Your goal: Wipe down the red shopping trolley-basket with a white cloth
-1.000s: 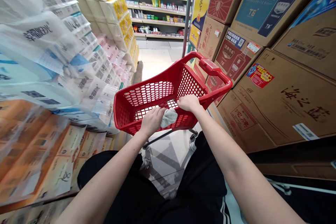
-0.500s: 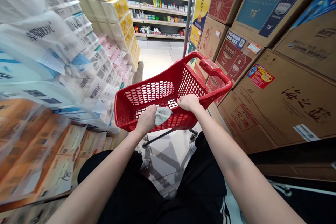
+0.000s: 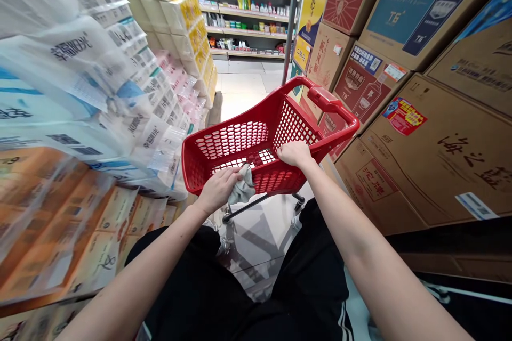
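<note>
A red plastic shopping cart (image 3: 276, 173) with a perforated basket stands in front of me, its handle at the right. My left hand (image 3: 218, 189) is at the basket's near rim, its fingers closed on a crumpled pale grey cloth (image 3: 244, 187) that hangs over the outer side. Farther right along that same rim, my right hand (image 3: 295, 153) is wrapped round the edge. Inside the basket I see only the bare latticed walls and bottom. The left fingertips are partly covered by the cloth.
Packs of wrapped tissue paper (image 3: 108, 69) are piled on the left, above orange packs (image 3: 52, 218). Cardboard cartons (image 3: 444, 149) form a wall on the right. Stocked shelves (image 3: 252, 8) stand beyond the tiled floor (image 3: 240, 85). A grey pole (image 3: 288, 37) rises behind the cart.
My left hand and the cloth have slid a little left along the basket's near rim. The right hand keeps its grip on the rim. The whole scene sits slightly farther right in view.
</note>
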A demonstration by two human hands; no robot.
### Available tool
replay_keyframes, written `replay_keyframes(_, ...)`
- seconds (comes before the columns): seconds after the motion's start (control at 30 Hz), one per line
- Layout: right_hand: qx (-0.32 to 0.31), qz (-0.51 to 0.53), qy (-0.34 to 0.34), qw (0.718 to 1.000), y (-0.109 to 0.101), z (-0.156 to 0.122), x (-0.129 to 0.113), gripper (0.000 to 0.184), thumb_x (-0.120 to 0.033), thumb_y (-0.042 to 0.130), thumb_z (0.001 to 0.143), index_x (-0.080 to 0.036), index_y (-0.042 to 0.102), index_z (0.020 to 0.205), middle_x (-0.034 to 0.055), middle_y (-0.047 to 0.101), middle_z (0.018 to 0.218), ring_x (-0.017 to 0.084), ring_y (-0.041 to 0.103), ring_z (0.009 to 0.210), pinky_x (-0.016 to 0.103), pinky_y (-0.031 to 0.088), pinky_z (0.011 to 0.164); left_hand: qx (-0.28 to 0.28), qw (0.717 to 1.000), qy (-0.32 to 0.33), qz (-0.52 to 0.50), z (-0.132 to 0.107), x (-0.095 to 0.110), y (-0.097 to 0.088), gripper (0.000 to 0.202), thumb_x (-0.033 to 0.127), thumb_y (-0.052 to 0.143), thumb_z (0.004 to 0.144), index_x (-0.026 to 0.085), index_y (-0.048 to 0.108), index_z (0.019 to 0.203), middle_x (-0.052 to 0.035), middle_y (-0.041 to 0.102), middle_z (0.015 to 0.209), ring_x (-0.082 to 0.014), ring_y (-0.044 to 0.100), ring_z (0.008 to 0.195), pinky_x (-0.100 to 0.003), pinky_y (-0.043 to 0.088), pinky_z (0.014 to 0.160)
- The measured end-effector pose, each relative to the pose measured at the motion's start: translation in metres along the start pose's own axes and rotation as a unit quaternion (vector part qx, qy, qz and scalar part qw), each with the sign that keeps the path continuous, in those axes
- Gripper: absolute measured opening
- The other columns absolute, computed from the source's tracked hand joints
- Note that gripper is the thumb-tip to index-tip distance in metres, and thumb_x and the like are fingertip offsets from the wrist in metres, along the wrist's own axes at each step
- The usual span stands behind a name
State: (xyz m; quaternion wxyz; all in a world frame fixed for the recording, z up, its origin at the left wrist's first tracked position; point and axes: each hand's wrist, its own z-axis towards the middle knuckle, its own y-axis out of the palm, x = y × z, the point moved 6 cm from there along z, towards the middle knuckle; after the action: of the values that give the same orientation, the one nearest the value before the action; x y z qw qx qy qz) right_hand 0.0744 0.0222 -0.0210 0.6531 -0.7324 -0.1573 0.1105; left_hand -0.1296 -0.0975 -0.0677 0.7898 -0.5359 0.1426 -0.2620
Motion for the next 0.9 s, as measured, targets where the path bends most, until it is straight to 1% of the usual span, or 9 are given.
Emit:
replay_keyframes(0.13, -0.007, 0.002, 0.012, 1.0, 0.0, 0.001, 0.006, 0.051, -0.042, 0.025, 0.092, -0.02, 0.07, 0.101, 0.0111, 0.067, 0.108, 0.025, 0.06, 0.101, 0.034, 0.041, 0.085, -0.072, 0.996, -0.038, 0.023, 0.014, 0.001, 0.002, 0.013, 0.018, 0.037, 0.089, 0.018, 0.049, 0.093, -0.0087, 0.06, 0.095, -0.0194, 0.058, 0.09, -0.031, 0.046, 0.076)
replay_keyframes(0.23, -0.003, 0.001, 0.011, 1.0, -0.001, 0.001, 0.008, 0.049, -0.041, 0.026, 0.092, -0.021, 0.07, 0.1, 0.0102, 0.068, 0.107, 0.025, 0.061, 0.099, 0.034, 0.041, 0.084, -0.115, 0.99, -0.072, 0.044, 0.024, -0.001, 0.006, 0.015, 0.016, 0.034, 0.088, 0.017, 0.047, 0.094, -0.0076, 0.06, 0.088, -0.0196, 0.059, 0.083, -0.028, 0.043, 0.066)
replay_keyframes(0.4, -0.004, -0.002, 0.009, 1.0, -0.003, 0.001, 0.009, 0.046, -0.038, 0.028, 0.091, -0.021, 0.07, 0.097, 0.0091, 0.069, 0.104, 0.024, 0.061, 0.098, 0.033, 0.042, 0.082, -0.116, 0.975, -0.187, 0.023, 0.025, -0.01, 0.007, 0.023, 0.027, 0.042, 0.087, 0.016, 0.042, 0.107, -0.0059, 0.06, 0.08, -0.0202, 0.061, 0.072, -0.028, 0.041, 0.06)
replay_keyframes(0.47, -0.004, -0.001, 0.013, 1.0, -0.003, 0.001, 0.01, 0.046, -0.038, 0.029, 0.091, -0.02, 0.07, 0.098, 0.0095, 0.069, 0.104, 0.024, 0.061, 0.098, 0.033, 0.042, 0.082, -0.1, 0.98, -0.174, 0.012, 0.023, -0.011, 0.007, 0.021, 0.027, 0.042, 0.087, 0.017, 0.042, 0.105, -0.0063, 0.06, 0.084, -0.0206, 0.06, 0.077, -0.028, 0.042, 0.062)
replay_keyframes(0.57, -0.003, -0.004, 0.011, 1.0, -0.003, 0.001, 0.009, 0.047, -0.038, 0.028, 0.091, -0.02, 0.07, 0.099, 0.01, 0.068, 0.105, 0.024, 0.061, 0.099, 0.033, 0.041, 0.083, -0.079, 0.994, -0.081, 0.004, 0.019, -0.008, 0.007, 0.01, 0.021, 0.038, 0.088, 0.018, 0.045, 0.095, -0.0072, 0.057, 0.09, -0.02, 0.058, 0.086, -0.03, 0.044, 0.072)
replay_keyframes(0.63, -0.001, -0.006, 0.008, 1.0, -0.002, 0.002, 0.009, 0.047, -0.038, 0.027, 0.091, -0.02, 0.07, 0.099, 0.0103, 0.068, 0.105, 0.024, 0.061, 0.099, 0.033, 0.041, 0.084, -0.069, 0.997, -0.023, 0.016, 0.012, -0.009, 0.006, 0.009, 0.018, 0.037, 0.088, 0.018, 0.046, 0.091, -0.0083, 0.056, 0.091, -0.0202, 0.056, 0.087, -0.032, 0.044, 0.078)
replay_keyframes(0.7, 0.001, -0.006, 0.006, 1.0, -0.002, 0.003, 0.009, 0.048, -0.038, 0.027, 0.091, -0.019, 0.07, 0.099, 0.0107, 0.068, 0.105, 0.024, 0.061, 0.099, 0.033, 0.04, 0.084, -0.056, 0.998, 0.011, 0.035, 0.004, -0.012, 0.005, 0.009, 0.018, 0.038, 0.088, 0.017, 0.047, 0.09, -0.0102, 0.055, 0.094, -0.0214, 0.054, 0.089, -0.035, 0.044, 0.081)
replay_keyframes(0.8, 0.001, -0.005, 0.006, 1.0, -0.001, 0.004, 0.01, 0.048, -0.038, 0.027, 0.091, -0.019, 0.07, 0.099, 0.0105, 0.068, 0.105, 0.023, 0.061, 0.098, 0.032, 0.04, 0.084, -0.04, 0.999, 0.006, 0.036, -0.007, -0.021, 0.003, 0.008, 0.022, 0.041, 0.088, 0.017, 0.047, 0.09, -0.0118, 0.056, 0.096, -0.0226, 0.054, 0.092, -0.036, 0.044, 0.083)
replay_keyframes(0.9, 0.003, -0.005, 0.008, 1.0, -0.002, 0.005, 0.009, 0.047, -0.038, 0.029, 0.09, -0.019, 0.071, 0.099, 0.01, 0.069, 0.104, 0.024, 0.061, 0.098, 0.032, 0.041, 0.083, -0.043, 0.997, -0.069, 0.015, -0.012, -0.031, 0.001, 0.012, 0.028, 0.042, 0.088, 0.017, 0.045, 0.093, -0.0095, 0.058, 0.09, -0.0215, 0.057, 0.087, -0.033, 0.045, 0.076)
